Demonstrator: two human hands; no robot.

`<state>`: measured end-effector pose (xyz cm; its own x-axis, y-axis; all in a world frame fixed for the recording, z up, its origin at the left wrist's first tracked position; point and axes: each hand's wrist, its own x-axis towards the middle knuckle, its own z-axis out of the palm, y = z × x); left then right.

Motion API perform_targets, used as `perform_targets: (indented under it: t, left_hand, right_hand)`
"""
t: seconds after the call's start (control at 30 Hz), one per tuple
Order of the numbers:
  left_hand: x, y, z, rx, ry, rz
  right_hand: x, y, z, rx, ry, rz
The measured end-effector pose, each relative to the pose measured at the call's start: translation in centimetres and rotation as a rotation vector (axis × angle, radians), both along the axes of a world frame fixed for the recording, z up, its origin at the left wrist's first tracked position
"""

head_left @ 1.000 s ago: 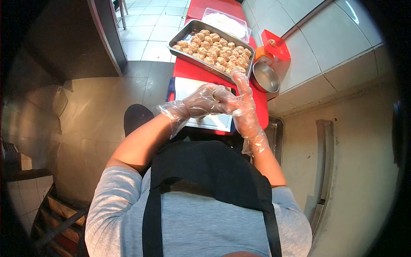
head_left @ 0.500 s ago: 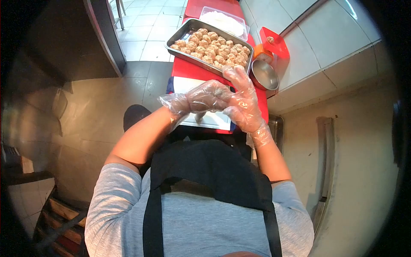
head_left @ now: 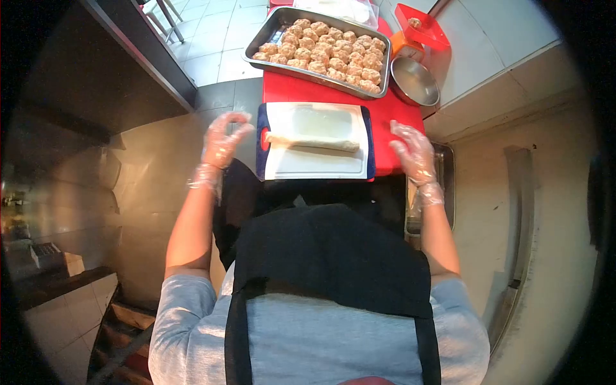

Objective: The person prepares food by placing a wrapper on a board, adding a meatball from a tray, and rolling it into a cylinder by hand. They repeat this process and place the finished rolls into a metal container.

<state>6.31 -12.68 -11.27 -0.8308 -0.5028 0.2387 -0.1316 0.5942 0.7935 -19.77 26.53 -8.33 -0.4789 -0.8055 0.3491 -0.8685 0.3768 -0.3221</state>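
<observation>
A long pale roll in a thin wrapper [head_left: 313, 142] lies crosswise on a white cutting board [head_left: 317, 168] with dark blue ends. Off the board's left end is my left hand [head_left: 221, 141] in a clear plastic glove, fingers curved and apart, holding nothing. My right hand [head_left: 416, 154], gloved the same way, hovers past the board's right end with its fingers loosely spread. Neither hand touches the roll. Beyond the board, a metal tray [head_left: 253, 61] holds several balls of minced filling [head_left: 330, 51].
Under the board and tray runs a red table [head_left: 388, 151]. At the back right, a metal bowl [head_left: 416, 82] stands by an orange scale [head_left: 407, 48] with a red pan [head_left: 423, 29]. A plastic container [head_left: 337, 9] sits behind the tray. The tiled wall [head_left: 487, 45] borders the right side.
My hands were together above the board. They have parted to either side and lowered, and the roll on the board now shows in full. The view has shifted slightly.
</observation>
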Motion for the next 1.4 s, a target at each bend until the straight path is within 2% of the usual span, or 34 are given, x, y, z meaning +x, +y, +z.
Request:
perform_targets:
  t: [0.07, 0.13, 0.2, 0.23, 0.33, 0.37, 0.4, 0.47, 0.5, 0.6, 0.67, 0.73, 0.8, 0.87, 0.93, 0.97, 1.03, 1.1, 1.13, 1.17, 1.23, 1.27, 1.37, 1.4]
  left_hand:
    - [-1.7, 3.9, 1.3, -0.437, 0.008, -0.065]
    - [-4.3, 6.9, 0.8, -0.666, -0.069, -0.182]
    - [-6.8, 9.1, -0.5, -0.642, -0.196, -0.392]
    - [-7.5, 9.9, -1.8, -0.571, -0.173, -0.420]
    - [-6.4, 8.4, -4.0, -0.615, -0.069, -0.312]
    - [-5.9, 7.7, -4.5, -0.628, -0.037, -0.277]
    - [-5.4, 7.3, -3.9, -0.659, -0.092, -0.245]
    - [-4.5, 6.7, -2.7, -0.601, -0.014, -0.245]
    - [-4.4, 5.9, -2.6, -0.589, 0.024, -0.313]
    - [-4.8, 6.4, -0.7, -0.565, -0.117, -0.420]
    - [-5.9, 7.3, 2.3, -0.551, -0.270, -0.449]
    - [-7.1, 6.7, 5.5, -0.589, -0.271, -0.557]
    - [-7.7, 6.7, 9.4, -0.623, 0.009, -0.479]
    - [-7.3, 7.3, 12.2, -0.081, 0.029, -0.329]
    - [-8.0, 7.4, 12.6, 0.051, 0.150, -0.295]
    - [-8.2, 6.7, 11.1, -0.027, 0.051, -0.253]
    - [-9.1, 8.1, 7.6, 0.008, -0.062, -0.212]
    - [-10.2, 10.9, 5.1, -0.088, -0.138, -0.244]
    - [-10.7, 12.3, 3.7, -0.166, -0.140, -0.290]
    - [-11.4, 12.1, 0.9, -0.359, -0.106, -0.372]
    - [-11.5, 13.8, -2.0, -0.528, -0.244, -0.349]
    - [-11.6, 14.4, -2.8, -0.589, -0.322, -0.343]
    - [-11.5, 15.1, -3.0, -0.688, -0.332, -0.337]
    - [-11.5, 15.3, -2.9, -0.677, -0.352, -0.332]
  right_hand:
    - [2.3, -3.8, -0.4, 0.053, 0.060, 0.052]
    - [4.4, -7.7, -1.5, 0.269, 0.134, -0.020]
    - [6.0, -10.5, -2.6, 0.333, 0.104, 0.094]
    - [6.5, -11.3, -3.9, 0.183, 0.211, 0.127]
    - [6.8, -11.5, -4.2, 0.251, 0.083, 0.085]
    - [6.5, -11.1, -5.2, 0.162, 0.127, 0.095]
    - [6.2, -11.1, -5.1, 0.159, 0.117, 0.103]
    - [6.2, -11.0, -4.9, 0.151, 0.089, 0.121]
    - [6.6, -11.4, -3.1, 0.264, 0.009, 0.093]
    - [7.1, -13.0, -6.4, 0.016, 0.141, 0.143]
    - [6.0, -15.6, -7.7, 0.178, -0.189, 0.268]
    - [6.1, -14.5, -6.6, 0.005, -0.183, 0.301]
    - [5.7, -11.2, -1.5, -0.109, -0.421, 0.253]
    - [4.3, -7.0, 2.2, -0.130, -0.644, 0.183]
    - [2.8, -1.9, 2.1, -0.607, -0.731, 0.124]
    - [2.1, 0.8, 2.8, -0.722, -0.802, 0.088]
    - [-1.0, 7.3, -0.1, -0.870, -1.142, -0.228]
    - [-3.9, 12.8, -4.5, -0.768, -1.234, -0.617]
    - [-4.6, 14.6, -5.7, -0.642, -1.187, -0.713]
    - [-5.4, 16.3, -6.9, -0.511, -1.145, -0.801]
    - [-6.9, 19.0, -11.7, -0.233, -1.291, -0.966]
    - [-7.3, 19.8, -13.3, -0.125, -1.207, -0.973]
    - [-8.8, 22.1, -19.6, 0.281, -0.985, -0.897]
    - [-9.4, 23.3, -23.8, 0.293, -0.889, -0.888]
